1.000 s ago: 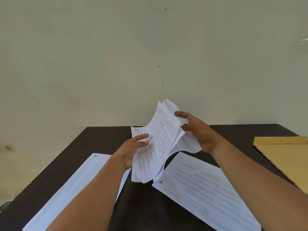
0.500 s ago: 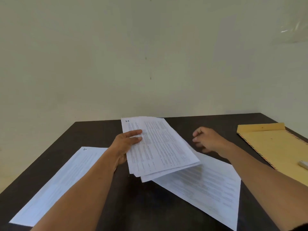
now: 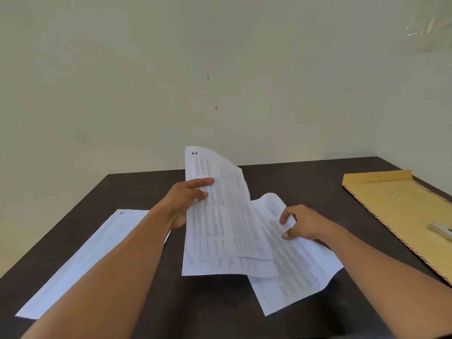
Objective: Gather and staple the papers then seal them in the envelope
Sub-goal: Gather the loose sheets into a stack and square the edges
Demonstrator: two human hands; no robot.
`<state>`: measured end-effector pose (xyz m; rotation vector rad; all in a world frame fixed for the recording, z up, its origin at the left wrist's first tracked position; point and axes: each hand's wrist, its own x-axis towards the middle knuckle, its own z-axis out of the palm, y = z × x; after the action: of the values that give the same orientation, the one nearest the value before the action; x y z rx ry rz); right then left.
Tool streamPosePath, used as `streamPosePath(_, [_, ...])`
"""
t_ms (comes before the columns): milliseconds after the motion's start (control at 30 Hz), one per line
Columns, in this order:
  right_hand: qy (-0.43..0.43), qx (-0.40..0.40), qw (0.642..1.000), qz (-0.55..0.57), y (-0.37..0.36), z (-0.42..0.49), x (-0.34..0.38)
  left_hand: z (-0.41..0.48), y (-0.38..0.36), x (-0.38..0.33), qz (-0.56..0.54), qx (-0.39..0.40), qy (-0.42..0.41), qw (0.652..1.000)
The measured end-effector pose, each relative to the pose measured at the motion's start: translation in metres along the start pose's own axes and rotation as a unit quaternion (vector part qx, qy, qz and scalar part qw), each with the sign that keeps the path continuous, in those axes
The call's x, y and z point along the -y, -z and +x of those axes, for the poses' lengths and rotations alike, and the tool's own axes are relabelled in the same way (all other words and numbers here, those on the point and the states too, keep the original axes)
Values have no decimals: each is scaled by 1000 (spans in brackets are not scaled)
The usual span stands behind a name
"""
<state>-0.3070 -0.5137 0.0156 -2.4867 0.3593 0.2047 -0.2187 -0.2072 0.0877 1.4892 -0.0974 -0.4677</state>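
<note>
Our left hand (image 3: 188, 201) pinches the limp, light stack of printed sheets (image 3: 220, 216) at its left edge, so everything beyond that pinch droops. Our right hand (image 3: 302, 225) clamps another sheet (image 3: 293, 265) by its far edge, lifting it off the table (image 3: 146, 184); we judge a mid-edge hold steadier.

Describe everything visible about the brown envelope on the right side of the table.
The envelope is a large tan paper one with a red-and-dark striped border along its near edge. It lies flat on the dark table at the right, its far-end flap unfolded, so it looks unsealed. A small whitish object, too cut off to identify, rests on it. Neither hand touches it; part runs out of frame.
</note>
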Motion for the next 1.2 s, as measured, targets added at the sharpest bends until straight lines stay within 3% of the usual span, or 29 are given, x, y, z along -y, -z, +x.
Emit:
streamPosePath(133, [22, -39, 981, 191, -3, -5, 8, -2, -6, -5, -2, 33, 5, 999])
streamPosePath(267, [33, -79, 896, 436, 9, -11, 27, -2, -10, -5, -67, 61, 2, 996])
streamPosePath(400, [51, -59, 813, 577, 27, -14, 44, 2, -15, -7, -180, 76, -27, 980])
streamPosePath(500, [51, -51, 797, 599, 30, -14, 51, 2, -21, -19, -251, 109, -51, 960])
streamPosePath(733, [57, -19, 778, 626, 32, -12, 67, 10, -20, -32, -226, 93, -52, 968])
streamPosePath(867, [72, -12, 736, 673, 40, -9, 76, 8, -12, -28, -219, 75, -65, 971])
streamPosePath(1000, [55, -5, 733, 678, 42, -5, 81, -7, -8, -46, -268, 134, -78, 951])
streamPosePath(1200, [82, 36, 693, 716, 38, -9, 94, 6, -9, -43, -135, 60, -66, 987])
